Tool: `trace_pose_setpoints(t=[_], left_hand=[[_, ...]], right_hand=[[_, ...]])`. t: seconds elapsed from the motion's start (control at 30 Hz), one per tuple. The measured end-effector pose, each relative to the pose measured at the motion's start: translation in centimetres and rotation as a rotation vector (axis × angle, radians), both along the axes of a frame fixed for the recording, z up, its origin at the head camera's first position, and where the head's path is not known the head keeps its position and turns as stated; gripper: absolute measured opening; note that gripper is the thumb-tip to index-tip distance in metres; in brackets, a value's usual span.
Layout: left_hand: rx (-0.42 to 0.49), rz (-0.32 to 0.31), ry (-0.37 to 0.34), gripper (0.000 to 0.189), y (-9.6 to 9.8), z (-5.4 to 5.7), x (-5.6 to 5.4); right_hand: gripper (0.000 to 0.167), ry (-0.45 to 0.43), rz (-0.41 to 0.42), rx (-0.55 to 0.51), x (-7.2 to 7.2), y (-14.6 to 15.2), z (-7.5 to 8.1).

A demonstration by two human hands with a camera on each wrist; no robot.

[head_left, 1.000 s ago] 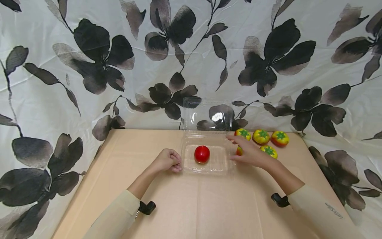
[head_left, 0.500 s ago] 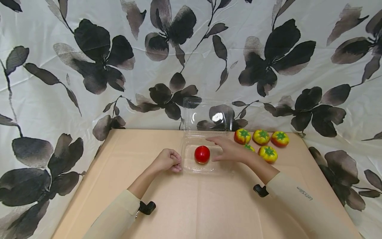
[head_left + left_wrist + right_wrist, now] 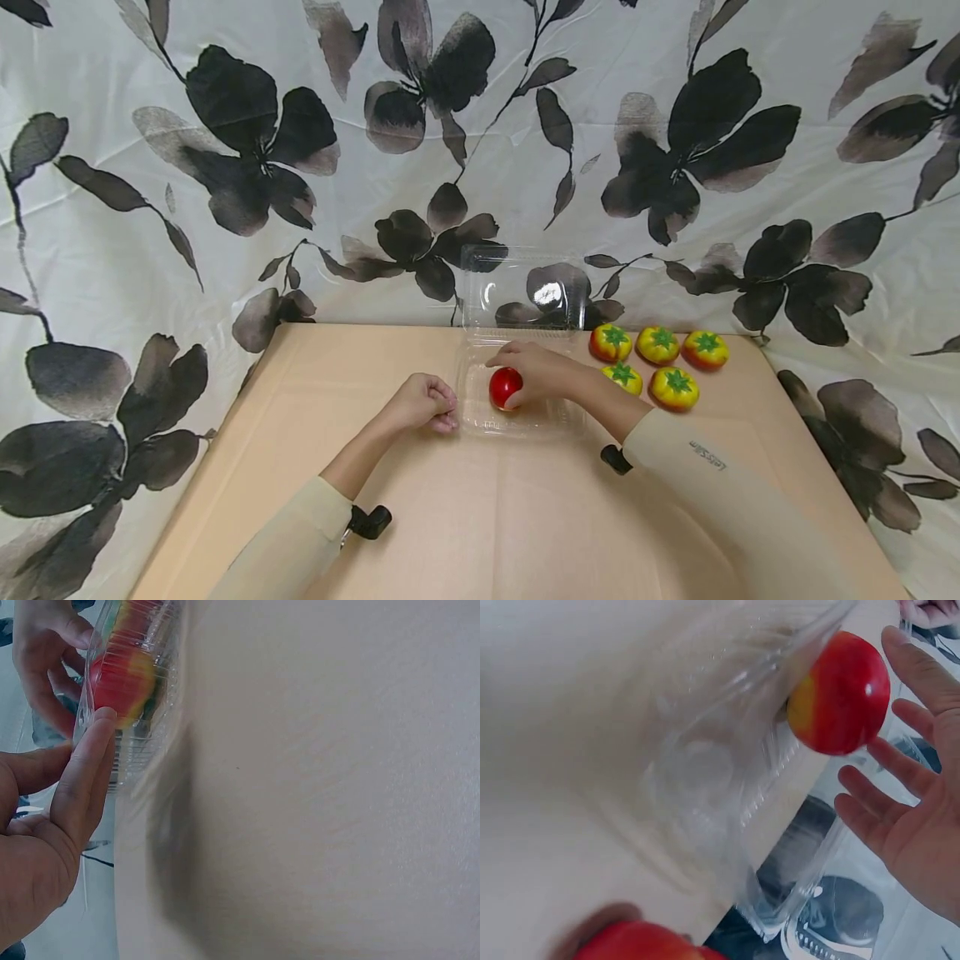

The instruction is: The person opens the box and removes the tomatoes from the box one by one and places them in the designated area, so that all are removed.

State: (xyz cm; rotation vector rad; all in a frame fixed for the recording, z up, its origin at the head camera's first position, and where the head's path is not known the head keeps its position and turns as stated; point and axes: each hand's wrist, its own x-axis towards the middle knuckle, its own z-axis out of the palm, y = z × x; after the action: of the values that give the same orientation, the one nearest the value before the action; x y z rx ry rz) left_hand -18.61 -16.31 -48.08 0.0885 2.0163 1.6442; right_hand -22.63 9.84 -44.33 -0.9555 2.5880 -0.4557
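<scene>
A glossy tomato (image 3: 506, 388), red on top and yellow lower down, sits in the base of a clear plastic clamshell container (image 3: 480, 422). My right hand (image 3: 534, 372) reaches over the base from the right, thumb near the tomato's front and fingers behind it. In the right wrist view, that hand's fingers are spread beside the tomato (image 3: 844, 694). My left hand (image 3: 423, 403) is at the container's left edge. The left wrist view shows its thumb and index finger pinching the container's rim (image 3: 84, 724). The container's lid (image 3: 522, 287) stands raised at the back.
Several red-and-yellow tomatoes with green star-shaped tops, one of them a front tomato (image 3: 674, 389), lie right of the container. The tan table (image 3: 420, 517) ends at the back against a floral cloth (image 3: 540, 158).
My right hand has moved left from over the tomatoes on the right to the red tomato in the container. The left hand has stayed at the container's left edge.
</scene>
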Motion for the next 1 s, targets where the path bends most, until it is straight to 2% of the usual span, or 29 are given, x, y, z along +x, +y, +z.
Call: trace_pose_setpoints(t=[0.1,0.47,0.67,1.0], left_hand=[[0.001,-0.005,0.003,0.007,0.0,0.0,0.0],[-0.007,-0.001,0.008,0.006,0.0,-0.2,0.0],[-0.010,0.003,0.010,0.005,-0.1,-0.4,-0.1],[-0.005,0.000,0.007,0.006,-0.1,-0.2,-0.1]], right_hand=[[0.070,-0.011,0.013,0.037,-0.1,-0.6,-0.3],[0.074,-0.074,-0.034,0.103,-0.2,-1.3,-1.5],[0.067,-0.091,-0.045,0.095,-0.2,-1.4,-1.7],[0.061,-0.121,-0.056,0.056,-0.3,-1.0,-2.1]])
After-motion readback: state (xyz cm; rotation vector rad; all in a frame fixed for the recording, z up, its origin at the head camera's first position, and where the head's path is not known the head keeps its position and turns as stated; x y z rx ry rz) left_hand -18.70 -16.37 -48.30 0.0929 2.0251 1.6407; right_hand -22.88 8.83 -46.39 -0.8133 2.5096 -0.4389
